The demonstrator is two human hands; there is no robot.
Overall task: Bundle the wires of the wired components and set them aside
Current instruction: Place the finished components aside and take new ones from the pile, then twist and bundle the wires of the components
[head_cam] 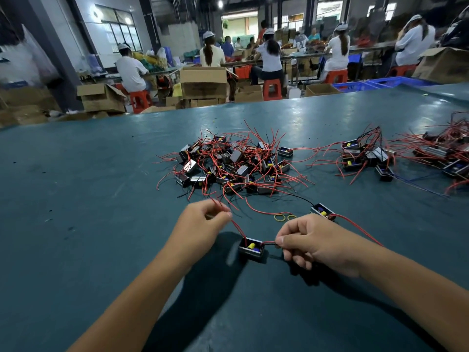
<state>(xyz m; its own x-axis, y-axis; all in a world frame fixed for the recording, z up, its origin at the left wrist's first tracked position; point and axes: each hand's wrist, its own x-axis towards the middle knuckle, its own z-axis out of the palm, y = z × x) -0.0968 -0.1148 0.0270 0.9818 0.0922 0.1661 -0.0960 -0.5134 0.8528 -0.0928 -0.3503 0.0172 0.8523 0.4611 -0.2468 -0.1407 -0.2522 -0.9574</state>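
Left hand [203,219] and right hand [307,241] each pinch a red wire [238,229] of the small black component [251,249], drawing both leads taut, likely for gathering into a bundle.

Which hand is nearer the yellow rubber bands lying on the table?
Right. The right hand sits just below the rubber bands; the left hand is farther off to their left.

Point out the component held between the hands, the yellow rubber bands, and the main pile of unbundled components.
held component [251,249], head view, on its open black case.
yellow rubber bands [280,217], head view, on the larger band's rim.
main pile [234,165], head view, on the tangled middle.
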